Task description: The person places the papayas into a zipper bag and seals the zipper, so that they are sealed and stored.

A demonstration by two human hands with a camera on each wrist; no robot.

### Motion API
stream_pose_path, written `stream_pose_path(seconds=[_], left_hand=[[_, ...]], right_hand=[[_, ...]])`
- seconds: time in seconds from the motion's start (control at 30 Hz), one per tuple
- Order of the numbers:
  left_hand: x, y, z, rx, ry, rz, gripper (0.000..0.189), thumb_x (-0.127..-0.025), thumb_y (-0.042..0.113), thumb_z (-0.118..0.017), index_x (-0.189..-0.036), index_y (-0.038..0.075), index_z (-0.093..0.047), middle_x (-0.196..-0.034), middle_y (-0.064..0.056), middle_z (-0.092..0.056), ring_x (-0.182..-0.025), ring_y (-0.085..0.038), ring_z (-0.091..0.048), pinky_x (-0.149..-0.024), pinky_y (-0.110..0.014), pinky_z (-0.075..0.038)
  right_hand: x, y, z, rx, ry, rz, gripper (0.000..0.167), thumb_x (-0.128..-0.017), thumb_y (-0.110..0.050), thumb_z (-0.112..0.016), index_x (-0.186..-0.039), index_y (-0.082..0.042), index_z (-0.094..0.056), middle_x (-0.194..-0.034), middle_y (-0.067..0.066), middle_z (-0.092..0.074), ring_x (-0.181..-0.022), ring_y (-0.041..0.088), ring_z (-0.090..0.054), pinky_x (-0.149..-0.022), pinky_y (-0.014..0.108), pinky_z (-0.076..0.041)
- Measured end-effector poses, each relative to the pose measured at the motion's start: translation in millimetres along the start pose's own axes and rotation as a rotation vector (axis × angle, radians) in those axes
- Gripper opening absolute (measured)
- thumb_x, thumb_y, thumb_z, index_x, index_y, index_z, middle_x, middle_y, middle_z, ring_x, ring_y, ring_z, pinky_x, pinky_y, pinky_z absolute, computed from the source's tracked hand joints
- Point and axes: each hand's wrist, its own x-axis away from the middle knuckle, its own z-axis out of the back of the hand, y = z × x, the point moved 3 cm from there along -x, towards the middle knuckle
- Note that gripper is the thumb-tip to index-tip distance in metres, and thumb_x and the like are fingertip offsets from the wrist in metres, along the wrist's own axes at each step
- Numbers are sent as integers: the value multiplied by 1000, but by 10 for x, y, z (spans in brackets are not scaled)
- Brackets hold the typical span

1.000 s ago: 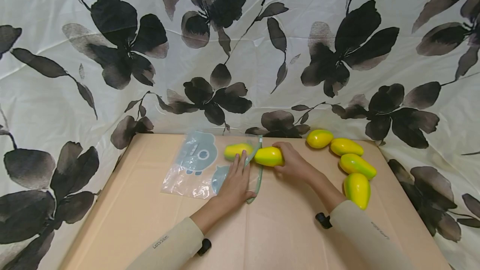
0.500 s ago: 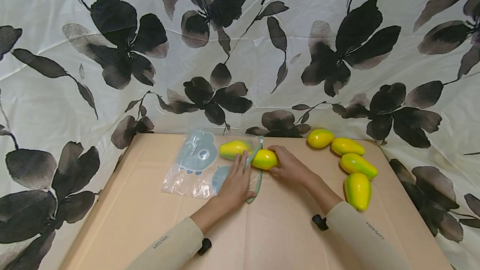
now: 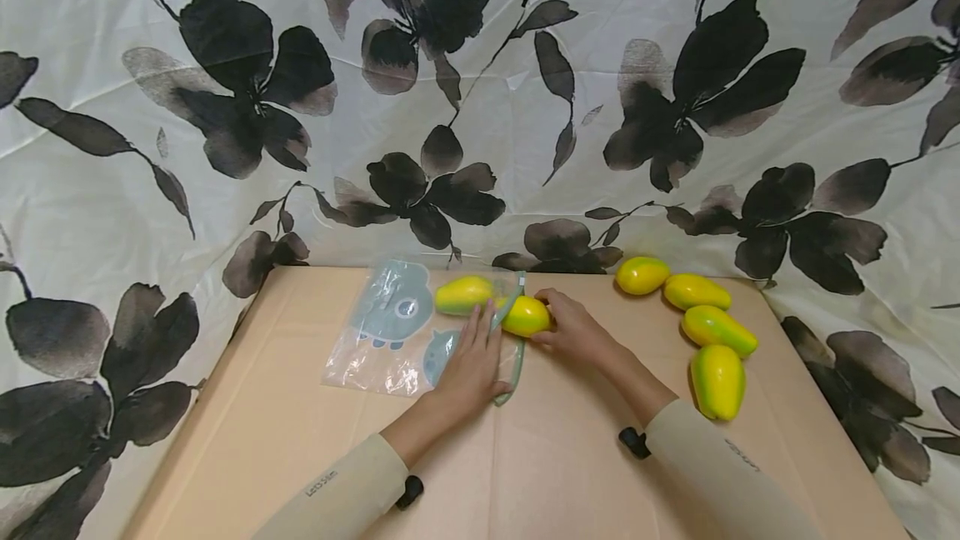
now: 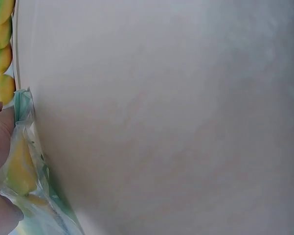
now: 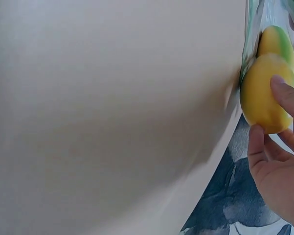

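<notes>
A clear zip bag (image 3: 352, 369) with blue cartoon prints and a green-edged mouth lies on the board, its mouth facing right. Inside it, near the far side, is one yellow-green mango (image 3: 461, 297). My left hand (image 3: 468, 369) lies over the mouth end and holds the bag, fingers on the film, thumb at the green edge. My right hand (image 3: 577, 327) grips a second mango (image 3: 527, 317) by its right end. That mango's left end is within the bag mouth, against the first mango (image 5: 279, 44) in the right wrist view.
Several more mangoes (image 3: 717, 382) stand in a curved row along the right side of the tan board (image 3: 570, 473). A white cloth (image 3: 540, 190) with dark flowers rises behind the board and surrounds its sides.
My right hand has moved left, pushing its mango into the bag mouth. The mango inside has shifted slightly left. My left hand stays in place.
</notes>
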Motion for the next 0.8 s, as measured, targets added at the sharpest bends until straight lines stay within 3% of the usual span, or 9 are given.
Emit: stream_pose_path(seconds=[0.37,0.5,0.63,0.8], left_hand=[[-6,-3,-18,-37,7,3,125,-76,52,-86,-163,-4,-15,-173,-24,0,-159,-43,-7,-128,-47,-21],[-4,-5,-26,-41,9,0,124,-76,51,-87,-162,-4,-17,-172,-24,0,-159,-44,-8,-129,-47,-19],[0,-6,-25,-37,10,-2,123,-76,51,-87,-162,-4,-18,-172,-23,1,-159,-44,-8,-129,-48,-19],[-5,0,-15,-59,19,-14,123,-76,52,-86,-162,-5,-19,-172,-24,0,-159,-45,-8,-128,-49,-21]], right_hand=[[-100,-125,-92,24,9,16,53,-92,-11,-77,-138,0,-54,-135,19,-60,-109,30,-64,-98,45,-58],[-147,-142,-108,5,33,-25,45,-93,-10,-76,-133,-2,-57,-130,16,-63,-105,27,-65,-95,42,-59],[-189,-135,-124,-16,89,-63,39,-93,-11,-77,-126,-1,-58,-122,16,-64,-104,26,-65,-93,40,-60],[-236,-133,-128,46,187,-48,40,-90,-16,-81,-117,1,-58,-106,13,-59,-94,25,-58,-85,38,-56]])
